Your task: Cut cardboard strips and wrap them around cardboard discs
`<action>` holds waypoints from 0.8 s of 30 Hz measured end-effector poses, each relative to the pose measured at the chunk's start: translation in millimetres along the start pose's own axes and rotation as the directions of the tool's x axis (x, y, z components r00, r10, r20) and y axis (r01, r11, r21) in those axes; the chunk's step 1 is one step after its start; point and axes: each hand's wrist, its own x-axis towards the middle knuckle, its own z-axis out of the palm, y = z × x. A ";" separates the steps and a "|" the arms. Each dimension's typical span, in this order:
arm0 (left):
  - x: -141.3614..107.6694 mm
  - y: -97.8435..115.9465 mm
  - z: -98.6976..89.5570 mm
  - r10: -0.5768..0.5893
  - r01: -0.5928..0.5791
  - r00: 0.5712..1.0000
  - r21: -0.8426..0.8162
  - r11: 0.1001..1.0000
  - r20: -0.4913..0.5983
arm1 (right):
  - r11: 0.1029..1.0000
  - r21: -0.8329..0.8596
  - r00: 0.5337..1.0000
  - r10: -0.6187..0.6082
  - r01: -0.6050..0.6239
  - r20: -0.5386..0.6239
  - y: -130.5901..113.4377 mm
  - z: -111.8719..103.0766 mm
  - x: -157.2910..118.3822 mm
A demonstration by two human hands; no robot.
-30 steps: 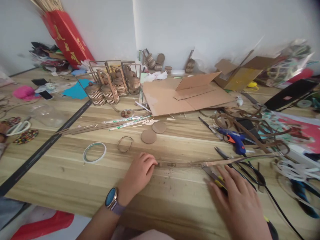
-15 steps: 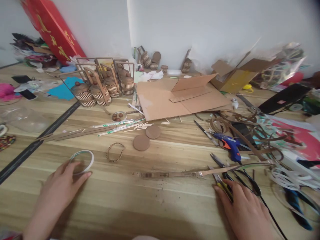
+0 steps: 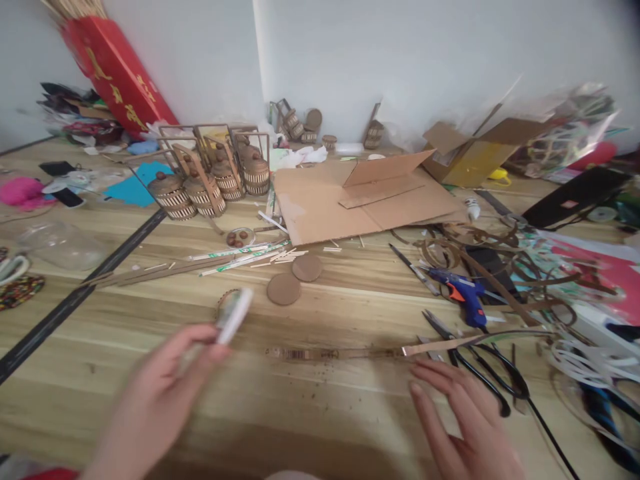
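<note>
While the left hand pinches the tape, the right hand spreads loose fingers.
The strip lies toward the near edge of the tabletop, likely for reach.

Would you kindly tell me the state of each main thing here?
White round tape ring: pinched in bare left hand.
Bare right hand: open.
Thin brown strip: lying mostly straight.
Brown cardboard box: flaps open.
Blue plastic glue gun: lying on its side.
Front striped brown baskets: upright, lids on.
</note>
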 end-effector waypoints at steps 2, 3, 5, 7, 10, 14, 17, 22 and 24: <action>-4.4 38.0 34.7 0.090 -0.009 0.959 -0.289 0.957 0.268 | 0.988 0.152 1.000 -0.022 0.019 0.020 -20.2 3.8 11.6; -5.9 53.6 51.8 0.149 0.017 0.912 -0.398 0.917 0.381 | 0.976 0.216 0.999 -0.023 0.015 0.035 -28.7 5.3 16.1; -8.1 75.0 80.2 0.222 0.098 0.840 -0.541 0.835 0.495 | 0.950 0.313 0.999 0.001 -0.013 0.039 -41.0 7.0 22.3; -10.3 84.5 98.3 0.269 0.150 0.795 -0.606 0.781 0.544 | 0.924 0.379 0.998 0.035 -0.052 0.050 -48.1 7.9 25.7; -13.2 87.4 110.9 0.325 0.177 0.754 -0.653 0.736 0.571 | 0.883 0.463 0.995 0.043 -0.078 0.086 -53.1 10.1 28.4; -13.2 88.0 118.8 0.305 0.290 0.763 -0.723 0.627 0.570 | 0.863 0.502 0.994 -0.005 -0.053 0.114 -52.2 15.1 29.0; -9.1 89.1 122.8 0.210 0.460 0.775 -0.761 0.458 0.596 | 0.886 0.458 0.993 0.016 -0.069 0.118 -44.8 16.9 26.1; -3.5 93.4 124.8 0.091 0.570 0.781 -0.766 0.299 0.617 | 0.926 0.373 0.998 0.048 -0.056 0.030 -36.3 17.0 16.7; -3.4 95.7 125.2 0.079 0.583 0.779 -0.765 0.274 0.622 | 0.937 0.350 0.999 0.026 -0.013 -0.032 -39.3 17.7 14.8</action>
